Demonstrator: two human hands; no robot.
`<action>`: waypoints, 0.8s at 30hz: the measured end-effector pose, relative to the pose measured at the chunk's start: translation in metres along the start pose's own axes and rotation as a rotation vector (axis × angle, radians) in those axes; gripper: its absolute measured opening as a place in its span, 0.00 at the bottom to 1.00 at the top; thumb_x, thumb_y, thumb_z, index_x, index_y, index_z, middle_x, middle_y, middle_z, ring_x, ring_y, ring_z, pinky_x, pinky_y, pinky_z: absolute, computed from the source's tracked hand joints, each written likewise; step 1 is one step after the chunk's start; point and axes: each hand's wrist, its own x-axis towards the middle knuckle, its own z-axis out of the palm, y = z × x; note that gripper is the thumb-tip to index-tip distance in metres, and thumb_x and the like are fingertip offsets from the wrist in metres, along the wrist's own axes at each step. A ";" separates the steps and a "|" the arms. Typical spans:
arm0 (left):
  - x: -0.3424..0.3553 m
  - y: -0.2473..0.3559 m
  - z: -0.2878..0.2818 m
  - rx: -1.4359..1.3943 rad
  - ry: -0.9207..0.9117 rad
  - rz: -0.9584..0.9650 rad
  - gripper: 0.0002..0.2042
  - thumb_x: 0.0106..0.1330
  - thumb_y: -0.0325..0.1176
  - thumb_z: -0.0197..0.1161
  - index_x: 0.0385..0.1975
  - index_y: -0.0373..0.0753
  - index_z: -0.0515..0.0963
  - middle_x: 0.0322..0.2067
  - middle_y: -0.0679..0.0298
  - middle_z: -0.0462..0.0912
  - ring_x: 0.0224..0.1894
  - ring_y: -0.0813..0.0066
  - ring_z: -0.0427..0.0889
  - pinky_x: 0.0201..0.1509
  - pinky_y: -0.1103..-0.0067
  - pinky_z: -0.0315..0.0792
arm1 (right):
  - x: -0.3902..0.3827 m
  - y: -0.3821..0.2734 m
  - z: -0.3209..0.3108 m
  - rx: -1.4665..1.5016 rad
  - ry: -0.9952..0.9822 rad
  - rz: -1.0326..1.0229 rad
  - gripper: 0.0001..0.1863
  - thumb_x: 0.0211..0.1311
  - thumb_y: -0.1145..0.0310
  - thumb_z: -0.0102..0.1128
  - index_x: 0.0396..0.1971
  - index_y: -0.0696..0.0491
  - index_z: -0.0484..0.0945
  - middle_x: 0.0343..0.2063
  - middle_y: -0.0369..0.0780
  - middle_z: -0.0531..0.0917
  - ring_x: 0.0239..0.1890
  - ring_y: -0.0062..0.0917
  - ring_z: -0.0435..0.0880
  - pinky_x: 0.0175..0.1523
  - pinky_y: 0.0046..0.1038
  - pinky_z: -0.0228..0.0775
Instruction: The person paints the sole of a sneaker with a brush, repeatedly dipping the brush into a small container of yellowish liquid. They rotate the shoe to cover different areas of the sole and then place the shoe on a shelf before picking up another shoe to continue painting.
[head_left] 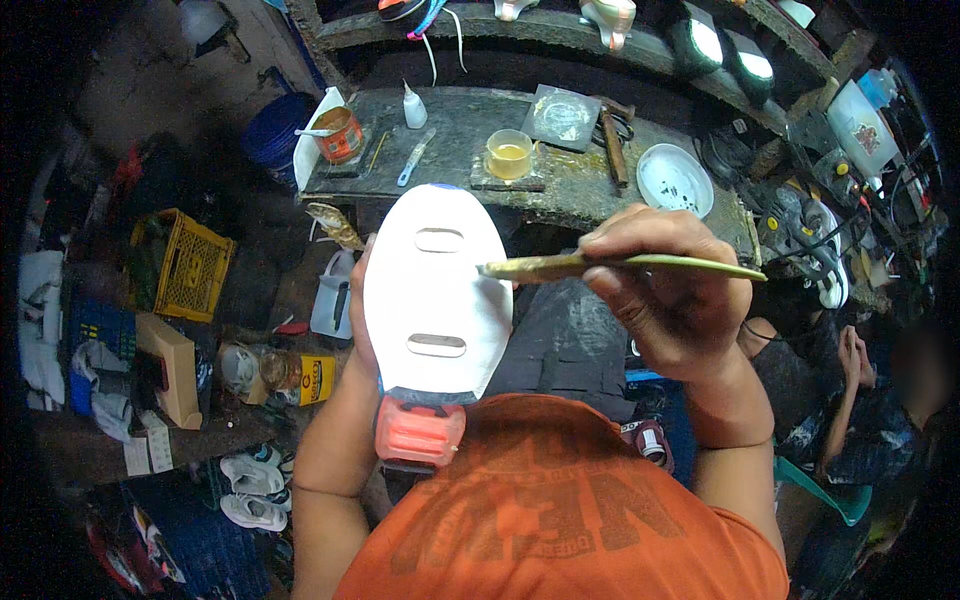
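A white oval piece shaped like a shoe sole [435,300], with two long slots, faces up in front of my chest. A red ribbed block [420,432] shows at its near end. My left hand [363,320] holds the piece from its left side and behind; most of the fingers are hidden. Between the fingertips of my right hand [668,290] is a thin brush [690,265] with a yellow-green handle. Its brownish tip points left, over the right part of the white surface. Whether the tip touches it I cannot tell.
On the bench ahead stand a cup of yellowish liquid [509,155], an orange can [340,135], a white squeeze bottle [413,107], a hammer [613,148] and a white plate [675,180]. A yellow crate [190,265] sits left; another person [870,400] is at right.
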 end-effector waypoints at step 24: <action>0.004 -0.008 0.032 0.279 0.119 0.200 0.38 0.73 0.59 0.37 0.67 0.28 0.62 0.59 0.39 0.73 0.59 0.47 0.78 0.63 0.57 0.75 | 0.012 -0.003 -0.007 -0.193 -0.123 -0.143 0.13 0.52 0.79 0.72 0.38 0.58 0.82 0.31 0.42 0.86 0.31 0.33 0.86 0.37 0.30 0.78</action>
